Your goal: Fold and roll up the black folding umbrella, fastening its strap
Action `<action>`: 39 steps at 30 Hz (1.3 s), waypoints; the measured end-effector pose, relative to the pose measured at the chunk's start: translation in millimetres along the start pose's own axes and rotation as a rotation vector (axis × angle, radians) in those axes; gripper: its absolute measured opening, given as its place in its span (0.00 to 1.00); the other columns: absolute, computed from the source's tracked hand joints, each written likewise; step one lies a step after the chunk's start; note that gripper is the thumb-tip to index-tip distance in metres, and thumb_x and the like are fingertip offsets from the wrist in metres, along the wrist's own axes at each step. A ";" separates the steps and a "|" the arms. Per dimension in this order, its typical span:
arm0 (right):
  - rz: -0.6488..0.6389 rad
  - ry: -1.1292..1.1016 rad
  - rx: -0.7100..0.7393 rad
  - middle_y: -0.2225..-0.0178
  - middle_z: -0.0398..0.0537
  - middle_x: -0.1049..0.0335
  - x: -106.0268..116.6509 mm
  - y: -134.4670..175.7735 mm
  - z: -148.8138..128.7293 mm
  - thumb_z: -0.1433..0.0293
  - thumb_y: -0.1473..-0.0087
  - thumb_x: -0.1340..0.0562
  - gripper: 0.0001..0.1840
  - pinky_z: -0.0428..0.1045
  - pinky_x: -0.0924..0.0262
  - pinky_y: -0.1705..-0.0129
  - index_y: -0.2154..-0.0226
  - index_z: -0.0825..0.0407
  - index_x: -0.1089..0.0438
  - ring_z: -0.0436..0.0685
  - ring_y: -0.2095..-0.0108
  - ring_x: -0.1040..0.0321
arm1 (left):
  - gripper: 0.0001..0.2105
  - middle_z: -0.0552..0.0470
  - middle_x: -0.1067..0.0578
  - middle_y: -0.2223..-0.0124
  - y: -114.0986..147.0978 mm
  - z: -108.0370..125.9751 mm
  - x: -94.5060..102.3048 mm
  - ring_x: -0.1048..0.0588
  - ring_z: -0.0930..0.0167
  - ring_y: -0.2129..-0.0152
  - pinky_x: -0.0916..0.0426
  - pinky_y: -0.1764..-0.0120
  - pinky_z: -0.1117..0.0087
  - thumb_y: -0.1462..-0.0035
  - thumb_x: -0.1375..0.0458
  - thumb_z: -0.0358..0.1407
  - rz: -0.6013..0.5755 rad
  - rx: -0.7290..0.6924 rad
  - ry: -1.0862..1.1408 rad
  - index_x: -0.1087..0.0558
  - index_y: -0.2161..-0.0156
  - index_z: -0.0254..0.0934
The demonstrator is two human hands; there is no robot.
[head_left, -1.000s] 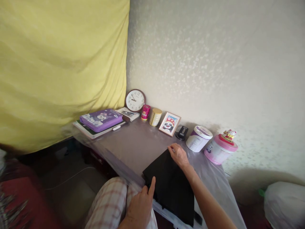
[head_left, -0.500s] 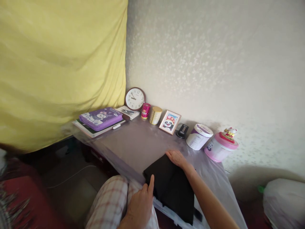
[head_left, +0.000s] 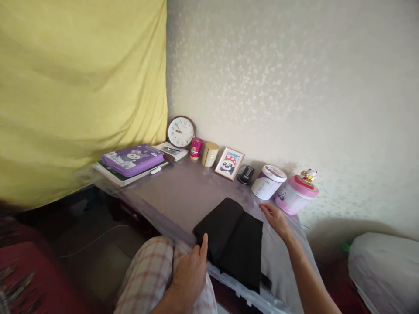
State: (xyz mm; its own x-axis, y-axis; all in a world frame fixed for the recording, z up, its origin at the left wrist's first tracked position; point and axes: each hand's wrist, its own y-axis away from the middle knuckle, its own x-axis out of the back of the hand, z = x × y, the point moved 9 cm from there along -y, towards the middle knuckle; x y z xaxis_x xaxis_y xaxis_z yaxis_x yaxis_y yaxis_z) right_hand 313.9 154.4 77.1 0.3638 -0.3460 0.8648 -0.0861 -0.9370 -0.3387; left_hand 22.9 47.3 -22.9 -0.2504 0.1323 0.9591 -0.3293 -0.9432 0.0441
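Cloth — black, partly hidden behind the left hand.

Room in a home: yellow curtain; patterned wallpaper; table, whose far edge holds a framed panda picture and, at the left corner, a clock.

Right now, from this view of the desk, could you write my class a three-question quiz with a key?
1. Where does the black fabric lie? A: on the floor; B: on the desk; C: on the purple zip case.
2. True or false: the right hand is nearer the pink-lidded tub than the left hand is.
3. Fill in: the framed picture shows a (blank) in red-and-white headgear.
Key: 1 B; 2 true; 3 panda.
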 end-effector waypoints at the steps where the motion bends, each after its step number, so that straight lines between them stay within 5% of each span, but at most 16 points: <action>1: 0.024 -0.040 0.005 0.63 0.48 0.25 9.5 10.6 6.4 0.61 0.47 0.45 0.15 0.51 0.35 0.61 0.63 0.49 0.27 0.58 0.63 0.28 | 0.28 0.44 0.27 0.58 0.0 0.0 0.0 0.26 0.67 0.67 0.35 0.67 0.69 0.43 0.55 0.24 -0.009 -0.002 -0.006 0.53 0.37 0.35; 6: -0.017 -0.181 0.067 0.66 0.49 0.25 21.3 61.1 5.5 0.61 0.48 0.43 0.15 0.50 0.32 0.68 0.61 0.49 0.28 0.56 0.69 0.28 | 0.27 0.44 0.27 0.59 -0.4 -0.7 1.7 0.26 0.67 0.67 0.34 0.66 0.68 0.42 0.56 0.27 0.000 -0.003 -0.038 0.53 0.37 0.33; 15: -0.032 -0.139 0.324 0.47 0.51 0.40 3.3 103.6 -52.1 0.69 0.42 0.48 0.14 0.49 0.32 0.61 0.56 0.46 0.32 0.49 0.66 0.30 | 0.26 0.43 0.27 0.59 1.7 0.1 3.8 0.26 0.67 0.67 0.33 0.66 0.69 0.40 0.56 0.29 -0.007 -0.010 -0.026 0.54 0.37 0.30; 28: -0.025 -0.138 0.416 0.49 0.52 0.35 8.8 95.4 -75.9 0.69 0.42 0.48 0.09 0.49 0.34 0.58 0.64 0.49 0.33 0.53 0.58 0.30 | 0.26 0.44 0.27 0.60 2.1 0.6 2.9 0.26 0.66 0.69 0.32 0.66 0.67 0.40 0.56 0.30 0.015 -0.014 -0.063 0.53 0.37 0.31; 39: 0.017 -0.205 0.392 0.61 0.49 0.32 -5.8 48.4 -109.7 0.68 0.40 0.51 0.09 0.50 0.36 0.58 0.60 0.49 0.39 0.54 0.62 0.31 | 0.27 0.42 0.27 0.58 -0.8 0.9 4.9 0.26 0.65 0.67 0.35 0.65 0.67 0.41 0.58 0.28 -0.027 -0.017 -0.039 0.54 0.37 0.30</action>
State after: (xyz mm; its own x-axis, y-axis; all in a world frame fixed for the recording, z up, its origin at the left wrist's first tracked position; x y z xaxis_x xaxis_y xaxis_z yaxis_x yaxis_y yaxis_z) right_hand 205.8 105.6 96.3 0.5450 -0.3074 0.7801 0.2507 -0.8281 -0.5014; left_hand 22.8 48.5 -18.0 -0.2060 0.1449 0.9678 -0.3505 -0.9343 0.0653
